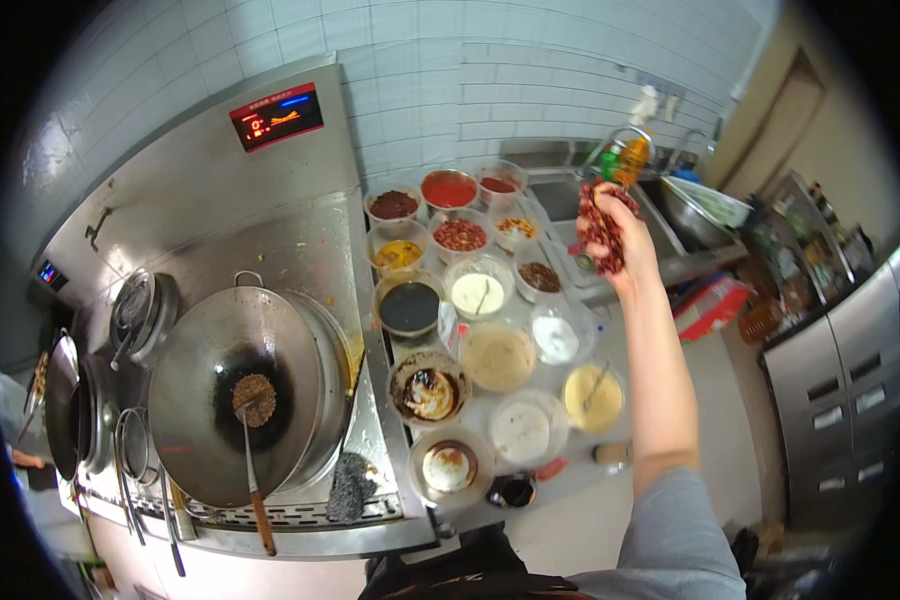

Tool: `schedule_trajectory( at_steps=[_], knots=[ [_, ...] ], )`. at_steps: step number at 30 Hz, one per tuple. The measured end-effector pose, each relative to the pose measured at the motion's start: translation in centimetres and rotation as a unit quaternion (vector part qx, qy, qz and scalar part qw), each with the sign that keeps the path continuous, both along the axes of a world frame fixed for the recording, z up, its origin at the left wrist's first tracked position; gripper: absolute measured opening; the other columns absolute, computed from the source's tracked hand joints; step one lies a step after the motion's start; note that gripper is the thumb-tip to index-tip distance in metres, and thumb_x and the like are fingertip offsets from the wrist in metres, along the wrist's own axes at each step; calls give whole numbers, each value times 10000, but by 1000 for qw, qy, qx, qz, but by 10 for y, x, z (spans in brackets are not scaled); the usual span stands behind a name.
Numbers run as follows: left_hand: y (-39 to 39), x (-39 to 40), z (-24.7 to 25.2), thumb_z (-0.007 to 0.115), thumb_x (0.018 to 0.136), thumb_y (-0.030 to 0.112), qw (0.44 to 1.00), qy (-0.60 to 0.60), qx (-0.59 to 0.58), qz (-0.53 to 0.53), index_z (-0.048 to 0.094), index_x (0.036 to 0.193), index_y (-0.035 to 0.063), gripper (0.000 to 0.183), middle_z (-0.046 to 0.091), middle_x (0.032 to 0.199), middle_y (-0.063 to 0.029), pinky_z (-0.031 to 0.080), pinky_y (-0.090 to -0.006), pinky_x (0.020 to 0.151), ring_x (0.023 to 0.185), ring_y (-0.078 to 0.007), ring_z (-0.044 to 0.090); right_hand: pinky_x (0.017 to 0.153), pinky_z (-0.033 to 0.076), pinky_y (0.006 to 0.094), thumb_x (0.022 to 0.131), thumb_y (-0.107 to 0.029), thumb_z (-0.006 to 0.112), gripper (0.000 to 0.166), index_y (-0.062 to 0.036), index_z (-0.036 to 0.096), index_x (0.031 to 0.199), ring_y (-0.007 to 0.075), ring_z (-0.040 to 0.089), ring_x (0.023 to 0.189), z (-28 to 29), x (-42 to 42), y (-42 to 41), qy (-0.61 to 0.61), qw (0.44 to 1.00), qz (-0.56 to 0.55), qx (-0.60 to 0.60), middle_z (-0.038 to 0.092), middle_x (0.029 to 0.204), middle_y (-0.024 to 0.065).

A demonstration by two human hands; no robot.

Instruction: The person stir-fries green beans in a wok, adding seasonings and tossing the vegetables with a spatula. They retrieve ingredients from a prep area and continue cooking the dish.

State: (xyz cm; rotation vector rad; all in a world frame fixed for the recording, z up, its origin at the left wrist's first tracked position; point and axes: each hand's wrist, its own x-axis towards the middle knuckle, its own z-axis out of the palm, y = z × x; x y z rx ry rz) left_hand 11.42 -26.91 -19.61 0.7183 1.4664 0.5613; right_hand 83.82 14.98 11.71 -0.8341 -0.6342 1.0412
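My right hand point(630, 225) is raised at the far end of my outstretched arm, near the sink. Its fingers are closed around a bunch of dark red dried pieces point(604, 225), which look like dried chillies. My left hand is out of view. At left, a large steel wok point(195, 375) rests on the stove with brown granules point(259, 390) at its bottom. A ladle with a wooden handle point(261, 517) leans in the wok, its bowl among the granules. A clear tub of red dried pieces point(459, 235) stands between the stove and the sink.
Several seasoning tubs crowd the counter, including dark liquid point(410, 305), red powder point(448, 188) and yellow paste point(594, 397). A steel-wool scourer point(351, 487) lies beside the wok. Strainers point(136, 442) sit at left. Behind my hand is a steel sink point(559, 201); steel drawers point(825, 390) stand right.
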Motion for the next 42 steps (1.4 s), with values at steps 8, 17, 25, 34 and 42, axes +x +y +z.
schedule_trajectory(
  at_steps=[8, 17, 25, 34, 42],
  knots=[
    [-31, 99, 43, 559, 827, 626, 947, 142, -204, 203, 195, 1459, 156, 868, 353, 1433, -118, 285, -424, 1102, 1279, -301, 396, 678, 493, 316, 778, -191, 693, 221, -82, 631, 959, 197, 613, 758, -199, 122, 261, -443, 855, -271, -1, 624, 803, 87],
    [-57, 173, 59, 542, 831, 634, 913, 169, -248, 277, 252, 1421, 142, 822, 387, 1393, -138, 303, -430, 1086, 1255, -297, 412, 827, 483, 415, 811, -197, 693, 232, -147, 635, 1030, 342, 602, 946, -314, 141, 314, -659, 728, -115, -153, 615, 1047, 139],
    [-134, 155, 41, 528, 836, 642, 921, 133, -203, 306, 302, 1388, 130, 787, 418, 1358, -155, 319, -435, 1071, 1234, -293, 426, 793, 490, 405, 815, -183, 669, 202, -70, 627, 978, 314, 637, 929, -298, 166, 314, -652, 721, -147, -183, 674, 939, 138],
    [-47, 89, 51, 554, 940, 290, 868, 176, -17, 465, 558, 1193, 76, 331, 631, 1047, -59, 510, -291, 751, 835, -184, 643, 417, 226, 153, 954, -179, 559, 166, -84, 570, 1089, 15, 398, 619, -56, -125, 180, -160, 958, 231, -57, 511, 870, -28],
    [120, -14, 100, 487, 973, 153, 901, 110, 210, 363, 541, 1202, 28, 266, 622, 1030, -92, 512, -297, 805, 863, -161, 624, 620, 421, 192, 895, -75, 619, 87, -82, 595, 978, 59, 506, 721, -113, -435, 121, -301, 896, 231, 230, 523, 894, -8]
  ],
)
